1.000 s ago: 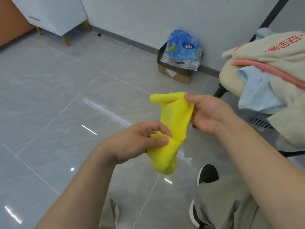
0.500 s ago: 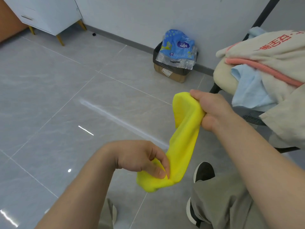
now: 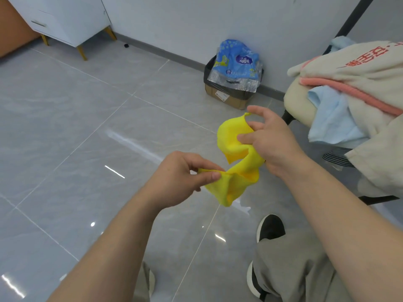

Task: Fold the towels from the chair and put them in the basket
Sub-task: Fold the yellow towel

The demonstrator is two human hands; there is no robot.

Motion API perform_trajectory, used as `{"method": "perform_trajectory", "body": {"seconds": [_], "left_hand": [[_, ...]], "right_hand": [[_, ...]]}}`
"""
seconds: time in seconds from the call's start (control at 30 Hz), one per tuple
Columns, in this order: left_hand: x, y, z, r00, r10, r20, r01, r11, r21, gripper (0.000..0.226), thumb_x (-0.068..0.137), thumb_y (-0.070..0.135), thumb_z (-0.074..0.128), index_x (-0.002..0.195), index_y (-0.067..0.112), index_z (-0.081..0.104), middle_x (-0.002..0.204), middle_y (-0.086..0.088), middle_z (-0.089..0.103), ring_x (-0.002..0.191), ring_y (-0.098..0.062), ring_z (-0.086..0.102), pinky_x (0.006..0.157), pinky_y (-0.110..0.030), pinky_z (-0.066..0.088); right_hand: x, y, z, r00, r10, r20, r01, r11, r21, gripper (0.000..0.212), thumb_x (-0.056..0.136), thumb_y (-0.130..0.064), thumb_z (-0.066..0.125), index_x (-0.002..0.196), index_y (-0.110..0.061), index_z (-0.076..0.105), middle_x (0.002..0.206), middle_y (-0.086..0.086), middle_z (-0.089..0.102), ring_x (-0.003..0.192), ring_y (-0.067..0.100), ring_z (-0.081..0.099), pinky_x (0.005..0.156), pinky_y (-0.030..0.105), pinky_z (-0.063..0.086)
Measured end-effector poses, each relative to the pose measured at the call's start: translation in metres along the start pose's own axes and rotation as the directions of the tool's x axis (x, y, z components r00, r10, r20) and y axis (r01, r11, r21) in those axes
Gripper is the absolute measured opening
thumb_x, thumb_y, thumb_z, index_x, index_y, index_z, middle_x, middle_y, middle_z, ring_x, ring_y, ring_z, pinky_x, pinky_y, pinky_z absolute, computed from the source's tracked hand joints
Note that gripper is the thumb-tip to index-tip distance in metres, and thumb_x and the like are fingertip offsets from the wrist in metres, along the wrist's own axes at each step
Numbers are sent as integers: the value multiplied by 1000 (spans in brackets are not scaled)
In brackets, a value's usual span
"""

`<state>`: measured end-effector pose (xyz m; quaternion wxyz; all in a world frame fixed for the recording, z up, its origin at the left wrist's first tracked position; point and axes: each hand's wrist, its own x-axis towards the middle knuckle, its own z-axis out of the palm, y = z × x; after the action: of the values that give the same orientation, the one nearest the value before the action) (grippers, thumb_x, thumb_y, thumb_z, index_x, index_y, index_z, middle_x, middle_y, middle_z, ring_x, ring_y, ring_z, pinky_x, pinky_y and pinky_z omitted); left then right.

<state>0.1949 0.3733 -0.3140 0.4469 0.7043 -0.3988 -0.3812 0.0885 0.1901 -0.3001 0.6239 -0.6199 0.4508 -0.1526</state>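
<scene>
Both left hand (image 3: 180, 178) and right hand (image 3: 271, 139) pinch the yellow towel (image 3: 238, 182), now slack, not stretched.

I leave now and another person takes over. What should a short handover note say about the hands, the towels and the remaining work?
Left hand pinches one edge of the yellow towel; right hand grips the other end.
It hangs crumpled between them, not yet folded.
A beige towel and a light blue towel lie heaped on the chair.
No basket in view.
Left: fold the yellow towel, basket it, then the heap.
</scene>
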Motion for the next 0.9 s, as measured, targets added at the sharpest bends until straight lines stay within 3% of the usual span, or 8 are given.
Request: {"method": "perform_trajectory", "body": {"seconds": [0.13, 0.2, 0.33, 0.43, 0.57, 0.7, 0.77, 0.9], "left_hand": [[1, 5, -3, 990, 2, -140, -12, 997, -70, 14, 81, 11, 79, 94, 14, 79, 77, -18, 71, 62, -24, 67, 56, -24, 55], [1, 6, -4, 987, -20, -161, -7, 986, -167, 15, 79, 5, 79, 93, 9, 77, 76, -22, 71, 63, -26, 68, 60, -28, 59], [1, 6, -3, 992, -41, -123, 4, 956, -292, 24, 82, -5, 73, 104, 4, 72, 79, -20, 71, 75, -28, 71, 77, -38, 62], [1, 7, -3, 991, -59, -122, 16, 945, -327, 24, 87, -6, 68, 110, 3, 67, 73, -7, 71, 74, -24, 72, 78, -35, 61], [1, 11, -3, 983, -100, -157, 38, 933, -359, 16, 93, -1, 63, 108, 2, 62, 91, -22, 73, 81, -28, 73, 77, -31, 61], [3, 7, -3, 978, -104, -181, 48, 956, -289, 9, 92, 3, 66, 101, 2, 63, 82, -14, 74, 79, -27, 74, 81, -34, 61], [3, 7, -2, 979, -84, -184, 37, 968, -247, 6, 90, 3, 68, 96, 4, 67, 76, -9, 73, 74, -23, 73, 79, -33, 61], [2, 8, -1, 971, -34, -236, 4, 992, -125, 12, 84, 4, 76, 87, 15, 75, 77, -1, 73, 69, -15, 70, 70, -32, 59]], "right_hand": [[0, 2, 3, 996, 11, 86, -11, 1000, -10, 89, 75, 16, 66, 150, -21, 36, 104, 4, 74, 90, 25, 72, 75, 42, 59], [-2, 1, 5, 991, 21, 135, -16, 999, -43, 74, 76, 14, 63, 142, -17, 49, 96, 4, 75, 82, 21, 70, 68, 34, 56], [-7, 5, 10, 976, 0, 217, 39, 984, -176, 42, 73, 3, 66, 108, -19, 74, 96, 10, 76, 82, 17, 67, 76, 30, 52], [-10, 7, 12, 957, -50, 287, 108, 976, -189, 20, 79, 0, 76, 96, -11, 75, 93, 13, 76, 76, 12, 68, 73, 26, 54], [-12, 10, 13, 963, -120, 241, 180, 952, -249, 12, 82, -17, 81, 88, -10, 73, 79, 8, 73, 64, 8, 62, 62, 21, 49], [-13, 10, 12, 967, -182, 177, 231, 921, -313, 10, 83, -24, 79, 81, -20, 70, 80, 0, 71, 68, 11, 62, 66, 27, 50], [-13, 10, 10, 961, -235, 149, 277, 847, -453, 10, 83, -32, 78, 80, -25, 71, 82, -8, 69, 78, 13, 64, 71, 30, 49], [-14, 8, 12, 914, -327, 240, 403, 791, -460, 12, 85, -28, 76, 78, -34, 69, 76, -15, 65, 79, 12, 60, 70, 25, 46]]}}
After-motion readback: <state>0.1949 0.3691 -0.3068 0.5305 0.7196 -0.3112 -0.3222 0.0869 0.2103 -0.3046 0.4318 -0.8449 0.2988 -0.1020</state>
